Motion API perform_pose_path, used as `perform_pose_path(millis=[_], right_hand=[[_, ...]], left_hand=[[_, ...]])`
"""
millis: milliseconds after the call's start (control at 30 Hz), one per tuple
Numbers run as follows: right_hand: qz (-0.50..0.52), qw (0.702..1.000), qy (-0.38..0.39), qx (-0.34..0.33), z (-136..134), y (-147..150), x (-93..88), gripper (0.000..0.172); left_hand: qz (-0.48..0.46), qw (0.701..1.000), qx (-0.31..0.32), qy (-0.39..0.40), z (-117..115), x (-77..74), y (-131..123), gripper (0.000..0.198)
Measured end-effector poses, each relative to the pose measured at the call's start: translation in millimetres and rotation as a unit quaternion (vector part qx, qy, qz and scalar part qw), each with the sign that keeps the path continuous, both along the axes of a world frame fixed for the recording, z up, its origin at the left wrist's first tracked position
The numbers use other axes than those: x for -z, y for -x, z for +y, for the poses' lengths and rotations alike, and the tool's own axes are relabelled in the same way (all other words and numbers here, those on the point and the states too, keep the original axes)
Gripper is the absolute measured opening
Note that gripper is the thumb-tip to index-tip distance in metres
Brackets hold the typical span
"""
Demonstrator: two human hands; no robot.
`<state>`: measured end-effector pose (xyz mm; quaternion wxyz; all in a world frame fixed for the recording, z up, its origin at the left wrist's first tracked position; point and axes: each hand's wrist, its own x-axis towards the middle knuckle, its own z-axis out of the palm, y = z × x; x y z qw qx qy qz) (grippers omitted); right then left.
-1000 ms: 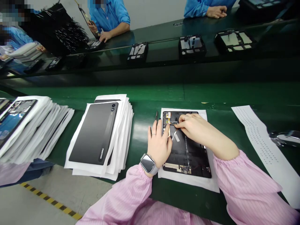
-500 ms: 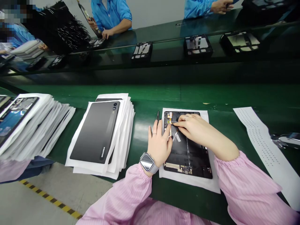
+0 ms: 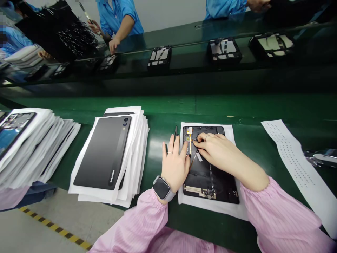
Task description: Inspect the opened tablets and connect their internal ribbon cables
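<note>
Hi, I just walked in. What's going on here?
A person in pink sleeves is working on an opened tablet, its black inside facing up on a white sheet on a green workbench. The right hand has its fingertips at a gold ribbon cable near the tablet's top edge, while the left hand rests against its side. A stack of tablets sits to the left, and a co-worker in blue is across the bench.

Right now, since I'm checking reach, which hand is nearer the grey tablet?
Left. The left hand lies at the edge of the open tablet, just right of the grey tablet. The right hand is farther away, reaching across the open tablet.
</note>
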<state>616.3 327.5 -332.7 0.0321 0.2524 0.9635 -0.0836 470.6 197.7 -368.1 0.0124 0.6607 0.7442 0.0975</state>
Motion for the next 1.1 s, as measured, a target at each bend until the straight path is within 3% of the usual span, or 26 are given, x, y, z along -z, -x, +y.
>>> perform_pose_path(millis=[400, 733, 1100], right_hand=[[-0.013, 0.999, -0.043, 0.012, -10, 11, -6.2, 0.018], [0.149, 0.986, -0.066, 0.033, -21, -27, 28.1, 0.034], [0.148, 0.985, -0.056, 0.073, -32, -5, 34.1, 0.041]], left_hand=[[0.108, 0.993, 0.043, 0.011, 5, 2.5, -5, 0.049], [0.105, 0.991, 0.078, -0.003, 3, 16.2, 0, 0.053], [0.086, 0.994, 0.065, 0.01, 5, 11.3, -1, 0.051]])
